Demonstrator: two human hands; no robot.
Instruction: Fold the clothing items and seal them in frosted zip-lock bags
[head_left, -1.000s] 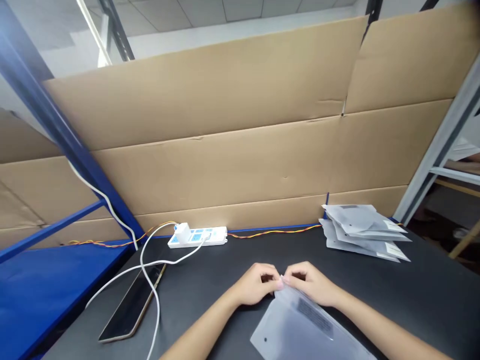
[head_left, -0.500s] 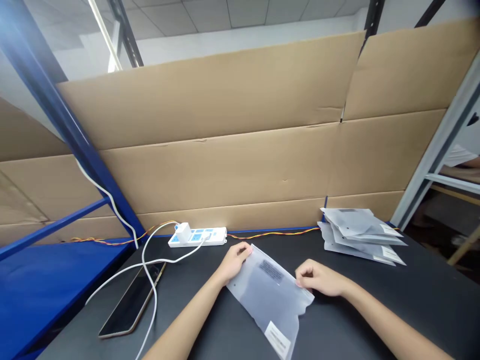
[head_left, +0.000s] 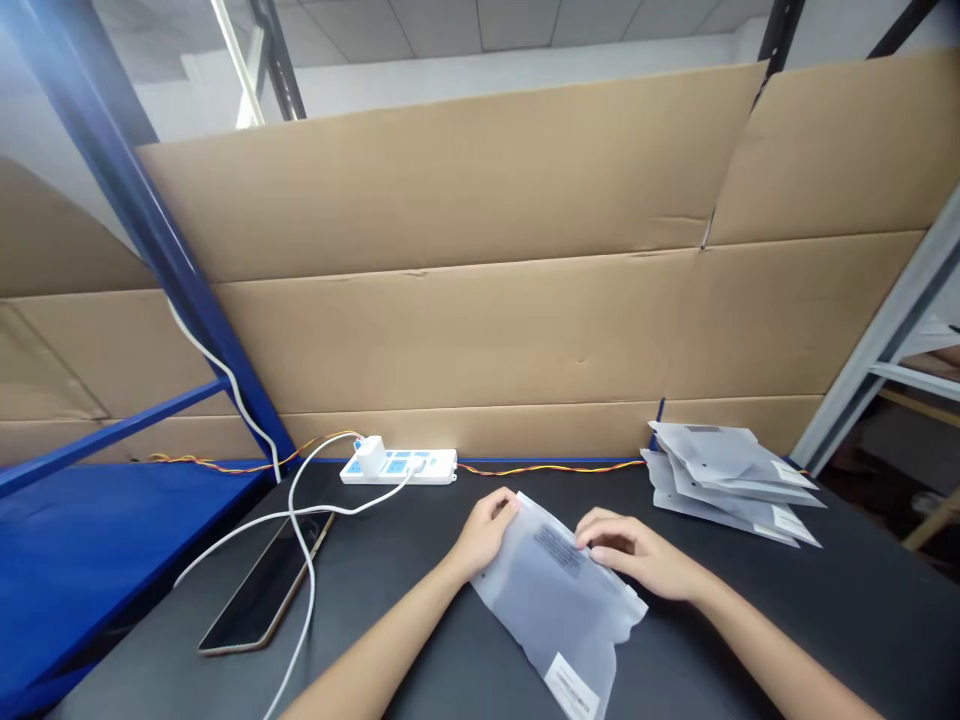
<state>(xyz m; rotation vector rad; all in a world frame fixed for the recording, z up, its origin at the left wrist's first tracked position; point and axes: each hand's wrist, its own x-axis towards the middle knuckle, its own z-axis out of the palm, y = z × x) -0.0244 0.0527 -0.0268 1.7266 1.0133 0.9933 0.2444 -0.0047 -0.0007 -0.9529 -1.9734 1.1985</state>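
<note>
A frosted plastic zip bag point(head_left: 551, 595) lies tilted over the black tabletop, with printed dark text near its top edge and a white label point(head_left: 571, 688) at its lower end. My left hand point(head_left: 484, 535) is closed on the bag's upper left corner, thumb and fingers pinching it. Along the top edge, right of the printed text, my right hand point(head_left: 641, 555) has its thumb and curled fingers closed on the bag. What is inside the bag cannot be made out.
Several similar bags point(head_left: 724, 480) are stacked at the back right. A white power strip point(head_left: 401, 467) with an adapter and white cable point(head_left: 307, 555) sits at the back. On the left lies a dark-screened phone point(head_left: 266, 590). A cardboard wall point(head_left: 480, 330) closes off the back.
My right hand has slid left along the bag's top edge, from near its right corner towards the printed text. My left hand keeps its pinch. The view has shifted slightly.
</note>
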